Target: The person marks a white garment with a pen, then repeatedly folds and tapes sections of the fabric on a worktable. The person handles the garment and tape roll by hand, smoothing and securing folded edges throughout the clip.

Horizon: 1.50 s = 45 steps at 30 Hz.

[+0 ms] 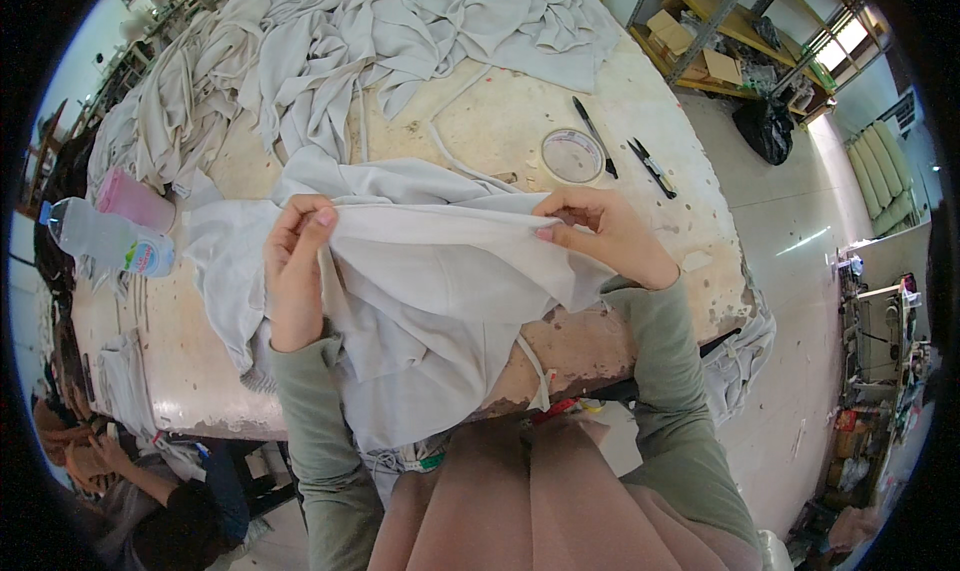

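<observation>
A light grey garment [430, 271] is stretched between my two hands above the near edge of the table. My left hand [298, 266] pinches one end of a folded edge between thumb and fingers. At the other end, my right hand [600, 231] grips the same edge in a pinch. The edge runs nearly straight between them, and the cloth below hangs over the table's front edge toward my lap. More of the garment lies bunched behind and to the left of my hands.
A large heap of grey cloth [400, 31] covers the far side of the worn table [690, 271]. Beyond my right hand lie a tape roll [573, 156], a black pen [590, 126] and thread snips [653, 168]. A water bottle [105, 239] and pink cup [138, 199] stand left. Another person [150, 491] sits lower left.
</observation>
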Each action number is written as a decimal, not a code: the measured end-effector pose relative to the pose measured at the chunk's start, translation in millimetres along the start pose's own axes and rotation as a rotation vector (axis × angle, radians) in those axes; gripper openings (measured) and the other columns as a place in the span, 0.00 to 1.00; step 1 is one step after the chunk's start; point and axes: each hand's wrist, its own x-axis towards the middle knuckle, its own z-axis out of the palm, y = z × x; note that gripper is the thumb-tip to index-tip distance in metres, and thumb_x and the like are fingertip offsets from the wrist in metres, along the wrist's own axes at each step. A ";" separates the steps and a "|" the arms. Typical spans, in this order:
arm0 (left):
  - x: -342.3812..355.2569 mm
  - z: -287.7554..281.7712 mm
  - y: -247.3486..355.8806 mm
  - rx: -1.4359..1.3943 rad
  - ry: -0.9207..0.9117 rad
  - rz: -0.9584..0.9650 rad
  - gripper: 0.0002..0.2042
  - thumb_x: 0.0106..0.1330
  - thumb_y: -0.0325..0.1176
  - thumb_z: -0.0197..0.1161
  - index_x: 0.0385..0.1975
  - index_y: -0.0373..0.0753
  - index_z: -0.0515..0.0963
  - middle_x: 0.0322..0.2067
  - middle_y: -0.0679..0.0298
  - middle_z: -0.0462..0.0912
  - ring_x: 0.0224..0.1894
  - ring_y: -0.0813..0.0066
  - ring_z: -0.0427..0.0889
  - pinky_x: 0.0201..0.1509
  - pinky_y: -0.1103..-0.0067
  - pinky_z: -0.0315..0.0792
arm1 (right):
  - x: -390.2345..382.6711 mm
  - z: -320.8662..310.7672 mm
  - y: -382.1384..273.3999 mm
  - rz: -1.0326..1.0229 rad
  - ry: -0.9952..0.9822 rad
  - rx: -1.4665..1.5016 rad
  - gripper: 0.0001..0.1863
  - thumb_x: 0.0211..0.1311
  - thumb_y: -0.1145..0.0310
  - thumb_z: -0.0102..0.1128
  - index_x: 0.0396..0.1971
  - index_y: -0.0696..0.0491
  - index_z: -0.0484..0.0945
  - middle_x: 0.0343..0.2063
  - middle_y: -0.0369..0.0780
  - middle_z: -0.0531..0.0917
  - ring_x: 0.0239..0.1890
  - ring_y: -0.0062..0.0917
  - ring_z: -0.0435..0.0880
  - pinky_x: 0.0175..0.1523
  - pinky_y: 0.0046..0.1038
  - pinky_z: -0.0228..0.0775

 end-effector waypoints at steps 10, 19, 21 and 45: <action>-22.1 56.1 -15.4 0.682 -0.198 0.476 0.11 0.54 0.31 0.63 0.38 0.42 0.78 0.38 0.65 0.79 0.48 0.63 0.72 0.57 0.69 0.58 | 7.4 37.6 14.1 0.000 -0.041 0.228 0.11 0.63 0.66 0.57 0.40 0.58 0.78 0.31 0.30 0.76 0.34 0.12 0.71 0.42 0.17 0.65; -18.7 43.2 -14.3 -0.052 -0.123 -0.161 0.07 0.61 0.30 0.62 0.36 0.35 0.78 0.32 0.68 0.80 0.38 0.83 0.73 0.45 0.84 0.65 | 5.3 43.7 13.8 -0.016 -0.116 0.313 0.13 0.62 0.67 0.59 0.44 0.56 0.75 0.35 0.30 0.76 0.35 0.10 0.71 0.41 0.16 0.65; -16.7 40.5 -14.4 -0.083 -0.084 -0.172 0.07 0.63 0.31 0.61 0.35 0.34 0.78 0.32 0.69 0.79 0.37 0.85 0.72 0.45 0.85 0.64 | 5.6 38.0 10.3 0.058 -0.081 0.284 0.12 0.62 0.66 0.59 0.41 0.57 0.77 0.33 0.29 0.76 0.34 0.10 0.70 0.40 0.16 0.64; -17.3 46.9 -7.1 0.782 -0.087 0.573 0.14 0.57 0.33 0.61 0.44 0.43 0.76 0.41 0.65 0.80 0.47 0.61 0.71 0.55 0.66 0.59 | 1.8 40.5 8.4 0.036 -0.098 0.140 0.09 0.61 0.66 0.60 0.36 0.55 0.77 0.25 0.28 0.75 0.29 0.09 0.69 0.35 0.15 0.61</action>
